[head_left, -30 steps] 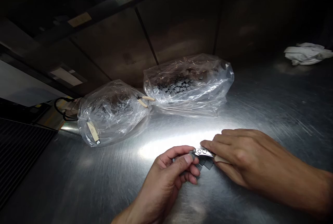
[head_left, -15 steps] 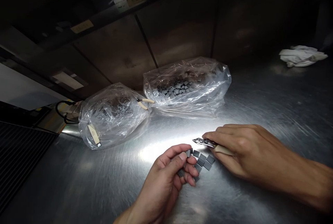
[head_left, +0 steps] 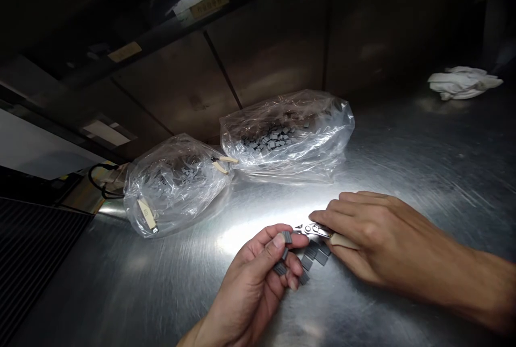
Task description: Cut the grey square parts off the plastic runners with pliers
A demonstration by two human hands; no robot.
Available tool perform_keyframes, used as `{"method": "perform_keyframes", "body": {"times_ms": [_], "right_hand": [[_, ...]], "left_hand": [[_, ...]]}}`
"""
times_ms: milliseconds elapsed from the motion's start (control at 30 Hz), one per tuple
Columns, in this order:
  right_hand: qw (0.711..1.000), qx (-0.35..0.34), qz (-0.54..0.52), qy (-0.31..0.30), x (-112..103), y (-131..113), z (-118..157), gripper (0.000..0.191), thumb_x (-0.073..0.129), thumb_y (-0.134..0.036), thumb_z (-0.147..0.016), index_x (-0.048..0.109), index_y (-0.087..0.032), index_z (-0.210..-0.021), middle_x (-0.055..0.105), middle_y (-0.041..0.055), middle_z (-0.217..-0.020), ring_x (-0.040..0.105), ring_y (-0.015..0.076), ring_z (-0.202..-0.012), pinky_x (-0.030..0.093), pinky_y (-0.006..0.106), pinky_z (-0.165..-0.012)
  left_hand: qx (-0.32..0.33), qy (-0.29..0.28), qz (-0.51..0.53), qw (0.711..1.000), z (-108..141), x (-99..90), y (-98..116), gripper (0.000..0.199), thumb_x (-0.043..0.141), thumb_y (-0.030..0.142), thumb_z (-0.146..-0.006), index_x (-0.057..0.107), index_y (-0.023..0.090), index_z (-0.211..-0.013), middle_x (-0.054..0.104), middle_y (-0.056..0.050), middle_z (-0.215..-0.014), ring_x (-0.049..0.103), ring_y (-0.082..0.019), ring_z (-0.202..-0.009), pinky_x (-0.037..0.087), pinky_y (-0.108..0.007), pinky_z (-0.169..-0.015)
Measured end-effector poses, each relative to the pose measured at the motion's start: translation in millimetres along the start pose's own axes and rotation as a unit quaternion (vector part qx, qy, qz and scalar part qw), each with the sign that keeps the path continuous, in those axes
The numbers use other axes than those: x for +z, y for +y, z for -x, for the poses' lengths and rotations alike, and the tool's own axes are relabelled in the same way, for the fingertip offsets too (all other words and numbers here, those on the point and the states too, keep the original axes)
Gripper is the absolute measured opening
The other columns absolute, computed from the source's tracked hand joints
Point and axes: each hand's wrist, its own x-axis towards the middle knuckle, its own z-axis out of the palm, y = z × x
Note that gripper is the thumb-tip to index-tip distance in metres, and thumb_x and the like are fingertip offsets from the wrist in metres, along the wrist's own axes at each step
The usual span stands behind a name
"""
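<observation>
Between thumb and forefinger, my left hand pinches a small grey ribbed square piece. More grey pieces rest against its curled fingers and palm. My right hand is closed around cream-handled nippers, whose pointed tip is at the left forefinger, close beside the pinched piece. Whether the jaws touch the piece I cannot tell. Several loose grey squares lie on the metal table just below the nippers, partly hidden by my fingers.
Two clear plastic bags hold grey pieces: a larger bag at the back and a smaller bag left of it. Another pair of cream-handled nippers lies between them. A cream-coloured tool is on the left bag. A white cloth lies far right.
The nippers have moved down and left, from above the pieces to beside the left hand. The pinched piece has turned to show its ribbed face. The view has shifted slightly.
</observation>
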Motion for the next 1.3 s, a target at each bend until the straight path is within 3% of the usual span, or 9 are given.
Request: {"method": "perform_keyframes", "body": {"times_ms": [300, 533, 1067, 1300], "right_hand": [[0.999, -0.029, 0.018, 0.034, 4, -6, -1, 0.020, 0.056, -0.012, -0.092, 0.070, -0.018, -0.105, 0.065, 0.0010, -0.081, 0.060, 0.0218, -0.073, 0.043, 0.040, -0.073], [0.997, -0.041, 0.041, 0.046, 3, -10, -1, 0.023, 0.061, -0.009, -0.088, 0.071, -0.016, -0.108, 0.068, 0.0019, -0.082, 0.061, 0.0219, -0.071, 0.039, 0.038, -0.065], [0.993, -0.061, 0.081, 0.051, 1, -12, -5, 0.032, 0.050, -0.001, -0.087, 0.073, -0.013, -0.106, 0.070, 0.0049, -0.081, 0.061, 0.0220, -0.068, 0.035, 0.037, -0.059], [0.993, -0.065, 0.089, 0.047, 1, -13, -3, 0.035, 0.050, 0.000, -0.083, 0.073, -0.013, -0.105, 0.068, 0.0042, -0.079, 0.061, 0.0226, -0.065, 0.037, 0.038, -0.058]], "left_hand": [[-0.015, 0.011, 0.021, 1.000, -3, -3.7, -5, 0.022, 0.087, 0.018, -0.082, 0.081, 0.012, -0.102, 0.076, -0.008, -0.086, 0.067, -0.010, -0.069, 0.054, -0.019, -0.066], [-0.019, 0.033, 0.029, 0.999, -2, -2.4, -6, 0.027, 0.093, 0.018, -0.075, 0.083, 0.010, -0.099, 0.076, -0.008, -0.082, 0.066, -0.010, -0.068, 0.054, -0.020, -0.064], [-0.012, 0.028, 0.029, 0.999, -4, -2.8, -8, 0.022, 0.089, 0.017, -0.080, 0.083, 0.008, -0.100, 0.075, -0.008, -0.083, 0.065, -0.010, -0.067, 0.054, -0.020, -0.064], [-0.012, 0.039, 0.029, 0.999, -2, -3.3, -7, 0.027, 0.092, 0.019, -0.076, 0.083, 0.008, -0.098, 0.075, -0.008, -0.082, 0.064, -0.010, -0.067, 0.055, -0.021, -0.065]]}}
